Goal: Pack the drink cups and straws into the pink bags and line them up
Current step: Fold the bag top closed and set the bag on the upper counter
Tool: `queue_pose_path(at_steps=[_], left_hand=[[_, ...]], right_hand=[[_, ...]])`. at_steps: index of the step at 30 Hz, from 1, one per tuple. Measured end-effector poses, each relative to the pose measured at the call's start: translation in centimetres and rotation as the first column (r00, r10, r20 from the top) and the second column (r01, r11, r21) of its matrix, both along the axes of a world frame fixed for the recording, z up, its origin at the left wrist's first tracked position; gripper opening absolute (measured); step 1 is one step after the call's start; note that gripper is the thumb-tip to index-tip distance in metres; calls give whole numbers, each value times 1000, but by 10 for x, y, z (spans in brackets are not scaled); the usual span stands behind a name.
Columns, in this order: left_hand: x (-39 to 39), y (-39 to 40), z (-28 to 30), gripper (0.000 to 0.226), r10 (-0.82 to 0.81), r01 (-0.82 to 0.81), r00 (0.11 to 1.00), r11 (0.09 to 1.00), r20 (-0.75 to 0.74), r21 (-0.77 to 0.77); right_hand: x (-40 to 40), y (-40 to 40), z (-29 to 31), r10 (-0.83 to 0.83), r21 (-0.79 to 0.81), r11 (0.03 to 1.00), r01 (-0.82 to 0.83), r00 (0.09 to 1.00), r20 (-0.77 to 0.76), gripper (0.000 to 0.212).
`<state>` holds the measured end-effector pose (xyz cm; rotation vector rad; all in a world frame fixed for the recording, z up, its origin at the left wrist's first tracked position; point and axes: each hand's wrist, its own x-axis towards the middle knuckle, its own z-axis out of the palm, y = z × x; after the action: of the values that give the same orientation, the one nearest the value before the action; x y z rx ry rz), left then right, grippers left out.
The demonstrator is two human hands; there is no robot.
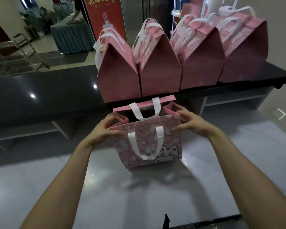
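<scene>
A pink bag (149, 144) with a cat print and white handles stands open on the grey marble counter (221, 171) in front of me. My left hand (104, 128) pinches the bag's left rim, and my right hand (190, 121) pinches its right rim, both holding the mouth apart. The inside of the bag is dark and I cannot tell what it holds. Behind it, several closed pink bags (160, 63) with white handles stand in a row on a black ledge (48, 90). No cups or straws show.
The black ledge runs across the view, with bare surface to the left of the bag row. A red poster (104, 15) stands behind it. A draped table (71, 37) with a person and a metal trolley (18, 53) are at far left.
</scene>
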<state>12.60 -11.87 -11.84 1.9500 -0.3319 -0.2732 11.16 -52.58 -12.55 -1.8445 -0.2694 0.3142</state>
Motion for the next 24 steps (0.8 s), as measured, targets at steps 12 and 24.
queue_pose_path(at_steps=[12,24], left_hand=[[-13,-22,12,38,80,-244,831,942,551,231],[-13,-46,53,68,-481,-154,728,580,488,800]], right_hand=[[12,-2,-9,-62,-89,993,72,992,108,42],[6,5,-4,-72,-182,978,103,983,170,64]])
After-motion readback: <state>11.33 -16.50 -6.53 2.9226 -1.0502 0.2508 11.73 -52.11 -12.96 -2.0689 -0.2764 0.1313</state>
